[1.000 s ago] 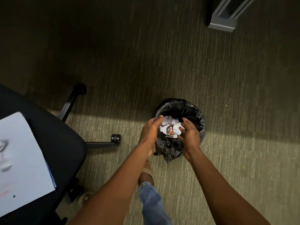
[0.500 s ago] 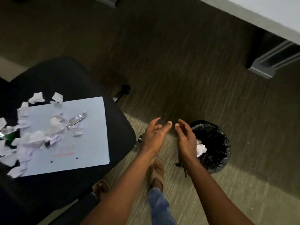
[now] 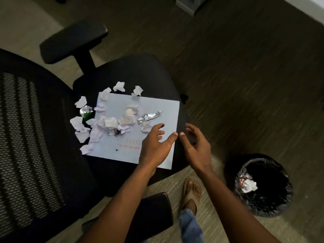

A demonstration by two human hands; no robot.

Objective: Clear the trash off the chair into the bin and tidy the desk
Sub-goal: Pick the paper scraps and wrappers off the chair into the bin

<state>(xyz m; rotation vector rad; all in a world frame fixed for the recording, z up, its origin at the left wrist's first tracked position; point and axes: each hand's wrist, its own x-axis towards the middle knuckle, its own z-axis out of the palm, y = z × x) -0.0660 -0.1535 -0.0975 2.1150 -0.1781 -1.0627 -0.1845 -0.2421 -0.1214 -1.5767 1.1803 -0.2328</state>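
Note:
A black office chair (image 3: 140, 74) fills the left and middle. On its seat lies a white sheet of paper (image 3: 157, 106) strewn with several crumpled paper scraps (image 3: 111, 121) and a silver foil wrapper (image 3: 149, 116). More scraps and a green-and-foil wrapper (image 3: 86, 112) lie on the seat left of the sheet. My left hand (image 3: 154, 146) hovers open over the sheet's right part. My right hand (image 3: 196, 146) is open over the seat's right edge, empty. A bin with a black liner (image 3: 273, 204) stands on the floor at lower right, with crumpled paper (image 3: 249, 185) inside.
The chair's mesh backrest (image 3: 26, 137) is at the left, one armrest (image 3: 73, 41) at upper left, another (image 3: 154, 213) near my legs. My sandalled foot (image 3: 192, 192) stands between chair and bin. A desk leg (image 3: 189, 4) shows at the top. The floor is carpet.
The view swung from the bin to the chair. Both hands released paper into the bin and moved left, now over the sheet on the seat, empty.

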